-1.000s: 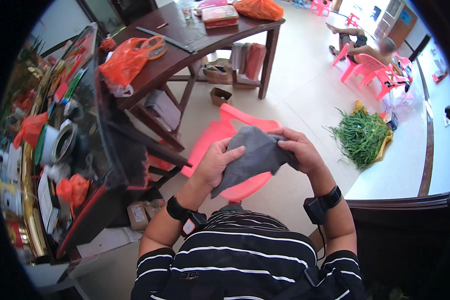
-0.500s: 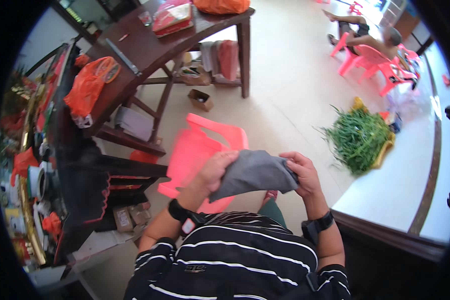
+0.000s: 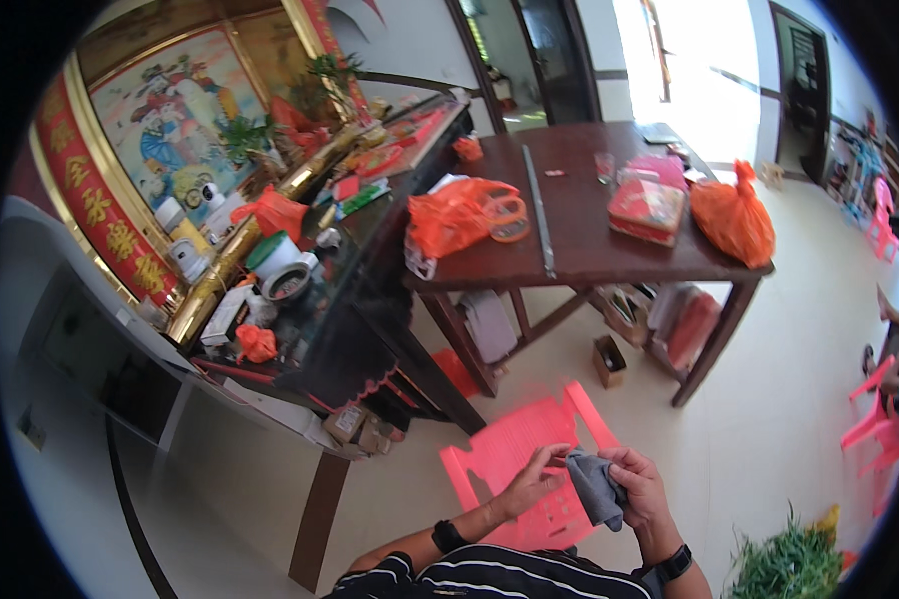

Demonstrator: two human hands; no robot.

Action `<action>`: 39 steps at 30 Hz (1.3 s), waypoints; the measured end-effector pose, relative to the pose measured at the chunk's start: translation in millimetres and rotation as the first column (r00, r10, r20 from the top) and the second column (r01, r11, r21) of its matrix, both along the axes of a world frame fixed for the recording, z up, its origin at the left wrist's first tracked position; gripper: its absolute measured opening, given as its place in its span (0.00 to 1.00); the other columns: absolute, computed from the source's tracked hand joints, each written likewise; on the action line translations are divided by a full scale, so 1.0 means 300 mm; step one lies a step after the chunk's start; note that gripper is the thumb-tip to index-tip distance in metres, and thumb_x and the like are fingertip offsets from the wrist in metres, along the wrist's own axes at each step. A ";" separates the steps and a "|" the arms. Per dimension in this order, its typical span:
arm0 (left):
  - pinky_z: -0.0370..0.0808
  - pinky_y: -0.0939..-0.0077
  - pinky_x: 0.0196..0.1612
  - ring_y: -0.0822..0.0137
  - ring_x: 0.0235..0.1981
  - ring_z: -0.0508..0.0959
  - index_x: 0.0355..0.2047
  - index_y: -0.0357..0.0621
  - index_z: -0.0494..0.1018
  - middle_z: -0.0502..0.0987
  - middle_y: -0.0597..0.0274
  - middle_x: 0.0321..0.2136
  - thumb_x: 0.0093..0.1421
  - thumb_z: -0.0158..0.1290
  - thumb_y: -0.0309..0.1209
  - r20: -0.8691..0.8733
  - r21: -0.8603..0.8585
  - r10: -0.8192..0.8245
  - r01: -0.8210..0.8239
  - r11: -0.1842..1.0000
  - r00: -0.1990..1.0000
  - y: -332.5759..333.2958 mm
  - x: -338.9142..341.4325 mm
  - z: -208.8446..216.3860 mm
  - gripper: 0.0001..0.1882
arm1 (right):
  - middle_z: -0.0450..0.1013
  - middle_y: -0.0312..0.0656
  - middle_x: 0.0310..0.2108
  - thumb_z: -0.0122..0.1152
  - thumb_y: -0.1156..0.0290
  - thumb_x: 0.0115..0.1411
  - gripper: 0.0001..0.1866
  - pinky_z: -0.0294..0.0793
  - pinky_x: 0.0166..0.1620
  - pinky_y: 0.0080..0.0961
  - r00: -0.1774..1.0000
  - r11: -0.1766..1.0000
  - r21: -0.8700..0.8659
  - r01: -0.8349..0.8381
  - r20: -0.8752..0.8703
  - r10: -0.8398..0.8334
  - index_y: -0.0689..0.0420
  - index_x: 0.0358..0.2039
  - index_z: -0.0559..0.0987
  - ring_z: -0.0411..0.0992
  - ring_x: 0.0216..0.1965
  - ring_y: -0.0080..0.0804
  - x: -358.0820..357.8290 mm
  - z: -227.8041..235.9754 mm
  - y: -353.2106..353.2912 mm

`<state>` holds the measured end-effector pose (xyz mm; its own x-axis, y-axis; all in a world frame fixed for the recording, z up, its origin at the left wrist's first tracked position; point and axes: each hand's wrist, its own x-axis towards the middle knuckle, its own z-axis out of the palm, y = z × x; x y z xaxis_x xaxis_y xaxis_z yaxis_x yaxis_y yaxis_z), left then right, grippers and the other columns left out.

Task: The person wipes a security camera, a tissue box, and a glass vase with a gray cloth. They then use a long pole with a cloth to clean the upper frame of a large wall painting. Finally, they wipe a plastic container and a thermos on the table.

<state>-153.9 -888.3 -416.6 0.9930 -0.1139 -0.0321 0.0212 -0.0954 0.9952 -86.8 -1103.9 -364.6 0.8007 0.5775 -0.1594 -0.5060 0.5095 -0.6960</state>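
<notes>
A grey cloth (image 3: 596,487), bunched up small, hangs in front of me above a pink plastic chair (image 3: 521,441). My right hand (image 3: 644,486) is closed on it, thumb on top at the cloth's upper right edge. At the cloth's left side, my left hand (image 3: 535,481) has its fingers stretched out and apart, close to the fabric. Whether a left fingertip touches the cloth is hard to make out.
A dark wooden table (image 3: 579,255) ahead carries an orange plastic bag (image 3: 459,215), a red box (image 3: 647,208) and another tied orange bag (image 3: 737,218). Left stands a cluttered altar table (image 3: 342,299). Leafy greens (image 3: 784,564) lie at lower right.
My view has swung left and up toward the tables. The cloth, stretched between both hands before, is now bunched in my right hand, and my left hand has let go of it.
</notes>
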 end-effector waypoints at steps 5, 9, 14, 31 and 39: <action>0.69 0.64 0.55 0.58 0.58 0.65 0.68 0.50 0.46 0.58 0.55 0.58 0.49 0.67 0.37 0.077 0.224 0.020 -0.037 0.974 0.997 0.089 0.088 0.069 0.52 | 0.76 0.42 0.38 0.51 0.82 0.61 0.12 0.74 0.44 0.21 0.974 0.974 -0.104 -0.199 0.092 0.208 0.65 0.45 0.75 0.74 0.38 0.25 0.196 0.053 0.179; 0.71 0.66 0.51 0.57 0.52 0.73 0.64 0.50 0.55 0.69 0.54 0.50 0.46 0.65 0.28 0.238 0.540 0.224 -0.320 0.778 0.945 0.159 0.086 0.075 0.45 | 0.76 0.40 0.36 0.51 0.83 0.61 0.13 0.75 0.40 0.19 0.896 0.896 -0.205 -0.395 0.130 0.425 0.63 0.47 0.76 0.75 0.36 0.24 0.285 0.077 0.327; 0.73 0.72 0.48 0.67 0.47 0.75 0.55 0.37 0.66 0.74 0.58 0.47 0.55 0.57 0.24 -0.049 0.204 0.398 -0.381 0.902 0.916 0.261 0.008 0.018 0.26 | 0.74 0.35 0.29 0.50 0.82 0.62 0.13 0.72 0.30 0.18 0.758 0.767 -0.358 -0.533 0.202 0.621 0.60 0.45 0.78 0.72 0.28 0.20 0.435 0.070 0.468; 0.74 0.70 0.50 0.66 0.45 0.76 0.53 0.33 0.68 0.76 0.56 0.45 0.50 0.60 0.22 -0.160 0.020 0.911 -0.921 0.389 0.381 -0.063 -0.009 0.075 0.28 | 0.66 0.47 0.44 0.65 0.53 0.53 0.23 0.75 0.40 0.41 0.252 0.433 -0.541 0.721 0.787 0.564 0.58 0.40 0.74 0.67 0.48 0.45 1.401 -0.005 0.939; 0.74 0.76 0.42 0.72 0.37 0.75 0.45 0.35 0.75 0.78 0.65 0.35 0.63 0.52 0.27 -0.205 -0.070 0.978 -0.997 0.021 0.035 -0.182 -0.109 -0.056 0.12 | 0.64 0.47 0.48 0.67 0.64 0.51 0.28 0.78 0.45 0.42 0.470 0.255 -0.700 0.667 0.661 0.584 0.56 0.49 0.65 0.73 0.45 0.47 1.524 -0.022 1.037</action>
